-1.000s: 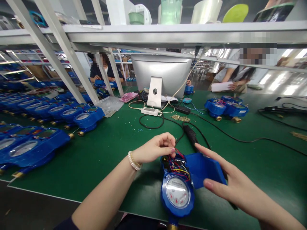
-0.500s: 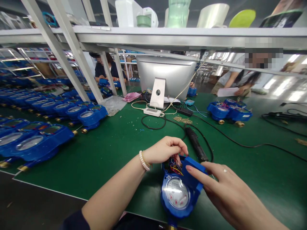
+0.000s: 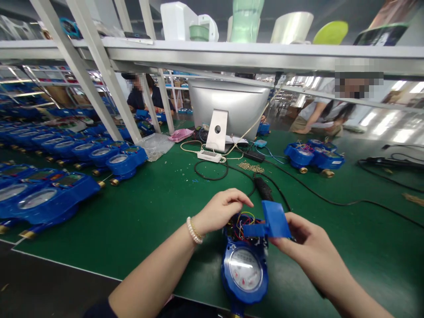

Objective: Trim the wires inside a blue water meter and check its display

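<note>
On the green table (image 3: 165, 190), near, right of centre, sits a blue meter (image 3: 245, 289) with a round dial (image 3: 245, 268) and an open wiring compartment (image 3: 242, 225). The left hand (image 3: 221, 210), half-curled, arches over the compartment; whether it holds anything I cannot tell. The right hand (image 3: 306, 236) grips a tilted blue cover (image 3: 277, 219). The meter's near end is cut off.
</note>
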{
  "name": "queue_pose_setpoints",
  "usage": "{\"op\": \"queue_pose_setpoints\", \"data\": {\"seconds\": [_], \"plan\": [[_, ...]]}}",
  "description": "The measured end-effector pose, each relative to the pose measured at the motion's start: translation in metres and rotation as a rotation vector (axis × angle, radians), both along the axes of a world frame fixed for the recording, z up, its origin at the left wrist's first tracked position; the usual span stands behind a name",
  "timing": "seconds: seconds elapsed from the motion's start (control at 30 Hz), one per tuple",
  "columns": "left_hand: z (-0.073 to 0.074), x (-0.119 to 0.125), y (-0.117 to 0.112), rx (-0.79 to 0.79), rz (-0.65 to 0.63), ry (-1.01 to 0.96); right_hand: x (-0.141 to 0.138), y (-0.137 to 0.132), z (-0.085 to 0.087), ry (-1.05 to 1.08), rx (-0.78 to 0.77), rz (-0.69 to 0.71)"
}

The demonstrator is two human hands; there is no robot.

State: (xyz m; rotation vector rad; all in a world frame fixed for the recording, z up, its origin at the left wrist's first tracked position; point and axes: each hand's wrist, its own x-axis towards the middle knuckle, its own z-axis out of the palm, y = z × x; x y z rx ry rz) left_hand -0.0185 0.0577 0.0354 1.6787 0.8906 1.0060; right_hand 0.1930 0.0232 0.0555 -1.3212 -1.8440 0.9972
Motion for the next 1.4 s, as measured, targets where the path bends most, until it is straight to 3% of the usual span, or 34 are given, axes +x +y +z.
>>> {"op": "queue_pose_setpoints", "data": {"seconds": [0.13,0.23,0.43,0.53,0.67,0.73,0.9,1.03,1.1,1.17,1.3,1.37,1.4], "plan": [[0.004,-0.016,-0.029,0.173,0.064,0.137,-0.016,0.002,-0.014,0.329,-0.219,-0.175],[0.001,-0.016,-0.039,0.176,0.157,0.196,-0.020,-0.001,-0.013,0.302,-0.223,-0.088],[-0.019,-0.013,-0.034,0.006,0.250,-0.070,-0.011,0.005,-0.014,-0.119,0.295,0.272],[-0.024,-0.013,-0.035,-0.082,0.258,-0.163,-0.011,0.013,-0.026,-0.161,0.378,0.310],[-0.025,-0.012,-0.038,-0.122,0.313,-0.206,-0.011,0.017,-0.032,-0.062,0.460,0.253],[-0.026,-0.011,-0.040,-0.130,0.363,-0.207,-0.007,0.016,-0.029,-0.013,0.376,0.253],[-0.033,-0.010,-0.045,-0.097,0.436,-0.206,-0.002,0.010,-0.016,0.171,-0.062,0.245],[-0.033,-0.011,-0.042,-0.104,0.407,-0.223,-0.015,-0.007,-0.009,0.274,-0.278,0.166],[-0.030,-0.009,-0.038,-0.105,0.354,-0.217,-0.022,-0.023,-0.001,0.279,-0.310,0.223],[-0.025,-0.006,-0.033,-0.125,0.246,-0.228,-0.024,-0.040,0.009,0.171,-0.163,0.356],[-0.019,-0.001,-0.023,-0.189,0.058,-0.245,-0.004,-0.051,0.022,-0.189,0.459,0.540],[-0.017,-0.001,-0.018,-0.213,-0.007,-0.220,0.013,-0.043,0.020,-0.251,0.656,0.481],[-0.015,-0.002,-0.015,-0.228,-0.053,-0.203,0.021,-0.037,0.017,-0.262,0.736,0.369]]}}
